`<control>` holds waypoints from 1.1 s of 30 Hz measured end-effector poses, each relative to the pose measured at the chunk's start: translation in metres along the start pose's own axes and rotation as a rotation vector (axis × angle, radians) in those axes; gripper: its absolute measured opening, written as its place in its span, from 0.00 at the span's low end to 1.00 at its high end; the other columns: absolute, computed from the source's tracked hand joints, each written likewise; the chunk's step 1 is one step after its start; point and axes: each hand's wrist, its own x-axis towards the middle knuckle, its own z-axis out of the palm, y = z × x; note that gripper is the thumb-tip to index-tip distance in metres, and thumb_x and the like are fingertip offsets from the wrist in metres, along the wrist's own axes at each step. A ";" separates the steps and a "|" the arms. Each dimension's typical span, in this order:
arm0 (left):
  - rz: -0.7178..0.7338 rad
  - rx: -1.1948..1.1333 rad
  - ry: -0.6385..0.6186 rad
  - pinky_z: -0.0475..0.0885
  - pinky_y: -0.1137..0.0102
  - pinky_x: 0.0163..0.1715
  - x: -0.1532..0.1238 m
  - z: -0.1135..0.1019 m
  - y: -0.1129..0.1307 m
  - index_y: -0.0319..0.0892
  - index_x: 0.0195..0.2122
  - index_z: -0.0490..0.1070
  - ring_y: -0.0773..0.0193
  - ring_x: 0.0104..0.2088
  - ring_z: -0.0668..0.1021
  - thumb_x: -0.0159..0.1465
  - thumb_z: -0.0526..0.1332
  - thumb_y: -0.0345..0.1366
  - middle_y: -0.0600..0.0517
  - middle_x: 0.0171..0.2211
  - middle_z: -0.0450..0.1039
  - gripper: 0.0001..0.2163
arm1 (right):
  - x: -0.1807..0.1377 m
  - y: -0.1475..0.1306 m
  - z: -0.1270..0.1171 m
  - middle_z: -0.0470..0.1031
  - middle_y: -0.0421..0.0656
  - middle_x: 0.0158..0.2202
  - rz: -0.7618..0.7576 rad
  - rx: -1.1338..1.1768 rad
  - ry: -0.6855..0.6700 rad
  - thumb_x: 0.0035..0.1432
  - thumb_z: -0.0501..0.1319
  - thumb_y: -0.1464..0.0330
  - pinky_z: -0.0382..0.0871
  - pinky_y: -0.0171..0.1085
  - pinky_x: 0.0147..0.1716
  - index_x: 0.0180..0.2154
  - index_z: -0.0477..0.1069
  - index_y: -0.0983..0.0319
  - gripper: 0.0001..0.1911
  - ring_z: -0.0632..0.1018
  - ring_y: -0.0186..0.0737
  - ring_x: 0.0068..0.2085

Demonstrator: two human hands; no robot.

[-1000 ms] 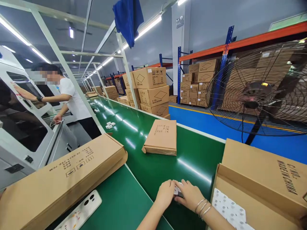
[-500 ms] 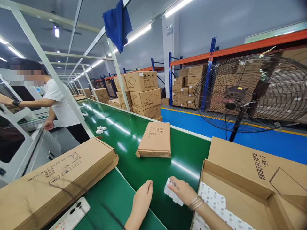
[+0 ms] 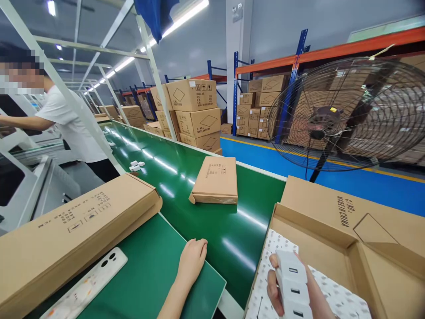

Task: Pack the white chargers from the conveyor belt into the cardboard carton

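Note:
My right hand (image 3: pixel 274 283) grips a row of white USB chargers (image 3: pixel 294 290) with their ports facing me. It is above an open carton (image 3: pixel 335 226) on the right, where many white chargers (image 3: pixel 282 241) stand packed in rows. My left hand (image 3: pixel 193 257) rests back-up on the green board (image 3: pixel 149 266), near the edge by the conveyor belt. Its fingers are curled down and nothing shows in them; their tips are hidden.
A closed flat carton (image 3: pixel 217 179) lies on the green belt (image 3: pixel 166 177), with several small white pieces (image 3: pixel 137 165) farther along. A long carton (image 3: pixel 83 230) and a phone (image 3: pixel 89 283) lie left. A caged fan (image 3: pixel 325 128) stands behind the open carton. A co-worker (image 3: pixel 69 115) works at far left.
My right hand has moved right and toward me, from over the belt to above the open carton, turning the chargers ports-up. My left hand has come down onto the board. The view has tilted down.

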 end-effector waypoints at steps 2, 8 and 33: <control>-0.018 -0.026 -0.012 0.56 0.62 0.53 0.000 0.000 0.000 0.47 0.34 0.73 0.55 0.43 0.71 0.60 0.50 0.39 0.50 0.34 0.75 0.12 | -0.001 0.000 0.001 0.75 0.42 0.25 0.010 0.000 -0.004 0.58 0.35 0.48 0.60 0.32 0.22 0.34 0.69 0.57 0.30 0.74 0.35 0.22; -0.380 -0.653 0.048 0.68 0.67 0.39 0.044 -0.012 -0.003 0.42 0.33 0.71 0.62 0.30 0.74 0.53 0.54 0.38 0.51 0.28 0.73 0.10 | 0.000 0.001 0.002 0.75 0.42 0.25 -0.019 0.052 -0.062 0.57 0.38 0.46 0.58 0.29 0.18 0.34 0.69 0.57 0.30 0.74 0.34 0.20; -0.897 -0.822 0.197 0.70 0.69 0.44 0.211 -0.014 -0.073 0.36 0.54 0.58 0.64 0.37 0.76 0.64 0.49 0.39 0.44 0.42 0.70 0.19 | -0.045 -0.084 -0.088 0.74 0.47 0.33 -0.080 -0.274 0.549 0.54 0.43 0.44 0.69 0.42 0.34 0.42 0.65 0.58 0.29 0.76 0.46 0.34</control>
